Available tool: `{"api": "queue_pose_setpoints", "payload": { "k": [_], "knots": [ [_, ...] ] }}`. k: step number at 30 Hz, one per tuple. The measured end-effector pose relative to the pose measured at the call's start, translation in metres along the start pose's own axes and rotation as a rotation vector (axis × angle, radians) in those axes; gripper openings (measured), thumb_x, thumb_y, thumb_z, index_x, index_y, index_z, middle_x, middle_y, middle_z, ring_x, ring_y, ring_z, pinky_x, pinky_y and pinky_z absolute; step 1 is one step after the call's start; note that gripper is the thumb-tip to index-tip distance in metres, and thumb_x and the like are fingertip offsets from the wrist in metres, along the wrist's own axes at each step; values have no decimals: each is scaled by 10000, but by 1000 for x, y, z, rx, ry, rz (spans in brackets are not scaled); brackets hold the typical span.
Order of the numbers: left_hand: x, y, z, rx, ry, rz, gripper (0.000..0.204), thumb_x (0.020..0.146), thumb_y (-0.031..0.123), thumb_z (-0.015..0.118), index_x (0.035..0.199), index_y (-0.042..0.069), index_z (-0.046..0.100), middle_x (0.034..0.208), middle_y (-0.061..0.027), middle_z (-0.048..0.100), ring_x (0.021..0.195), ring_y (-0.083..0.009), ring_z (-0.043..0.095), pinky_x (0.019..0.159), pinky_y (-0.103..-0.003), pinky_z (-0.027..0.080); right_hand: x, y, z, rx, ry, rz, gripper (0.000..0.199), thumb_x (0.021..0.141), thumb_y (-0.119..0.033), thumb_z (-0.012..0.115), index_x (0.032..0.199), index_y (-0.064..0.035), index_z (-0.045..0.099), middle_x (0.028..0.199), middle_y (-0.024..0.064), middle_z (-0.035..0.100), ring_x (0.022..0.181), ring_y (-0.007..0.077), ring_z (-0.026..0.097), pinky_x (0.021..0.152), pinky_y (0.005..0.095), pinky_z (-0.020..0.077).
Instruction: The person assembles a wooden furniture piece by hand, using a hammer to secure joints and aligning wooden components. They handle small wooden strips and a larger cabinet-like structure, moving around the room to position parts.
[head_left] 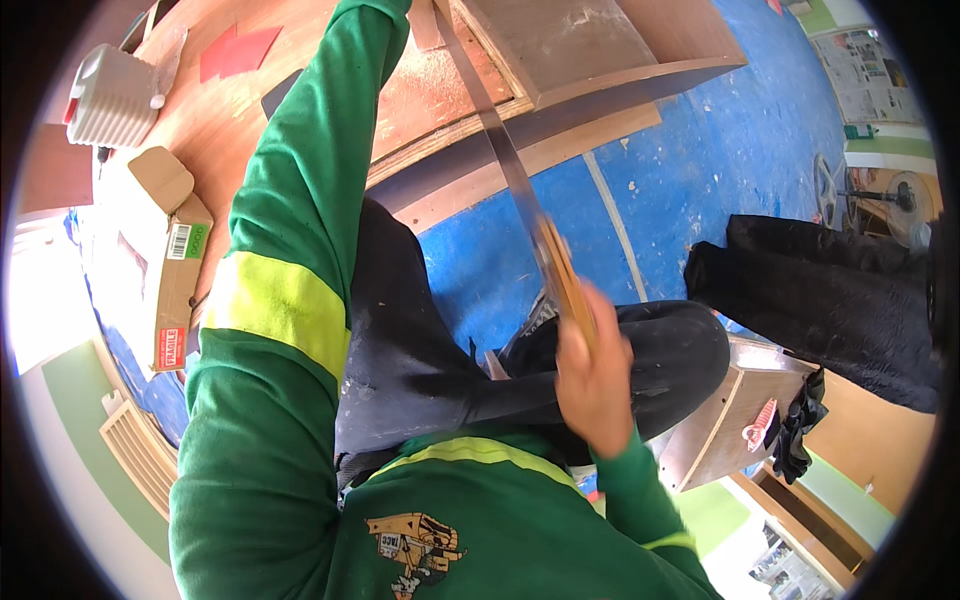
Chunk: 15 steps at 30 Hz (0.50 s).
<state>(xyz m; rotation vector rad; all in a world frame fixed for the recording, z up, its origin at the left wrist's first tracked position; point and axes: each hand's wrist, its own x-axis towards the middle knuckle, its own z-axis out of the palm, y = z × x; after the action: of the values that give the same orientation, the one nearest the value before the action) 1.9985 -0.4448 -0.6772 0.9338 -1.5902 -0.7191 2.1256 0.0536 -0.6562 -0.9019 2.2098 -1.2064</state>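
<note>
A long, flat handsaw of grey steel runs up from a yellowish wooden handle to the reddish plywood board, whose sawn edge shows pale layered wood. The blade is thin, straight and dull, and it narrows toward the top rim, where its tip passes out of sight beside the green sleeve. The saw lies slanted over the blue, scuffed floor, its blade crossing the board's edge. The right hand is blurred; its fingers are wrapped tight around the handle. The left arm, in a green sleeve with a bright yellow band, stretches up across the board, and the left hand is out of view. A brown cardboard box and a white ribbed plastic container sit on the board's left.
</note>
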Motion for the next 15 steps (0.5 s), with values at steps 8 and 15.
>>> {"api": "queue_pose_setpoints", "payload": {
  "k": [8,15],
  "knots": [
    [-1,-13,12,169,-85,4,762,877,780,681,1014,34,753,900,-317,742,875,-446,755,811,-544,584,194,-9,72,37,141,-238,449,1137,-307,593,1428,35,578,1052,369,719,1084,582,678,861,568,552],
    [-18,21,-18,-312,-162,54,595,991,598,799,1204,43,784,950,-83,771,900,-158,705,832,-345,569,173,-10,67,173,152,-306,500,1143,-383,569,1416,35,584,1001,350,734,983,544,726,832,551,561]
  ]
}}
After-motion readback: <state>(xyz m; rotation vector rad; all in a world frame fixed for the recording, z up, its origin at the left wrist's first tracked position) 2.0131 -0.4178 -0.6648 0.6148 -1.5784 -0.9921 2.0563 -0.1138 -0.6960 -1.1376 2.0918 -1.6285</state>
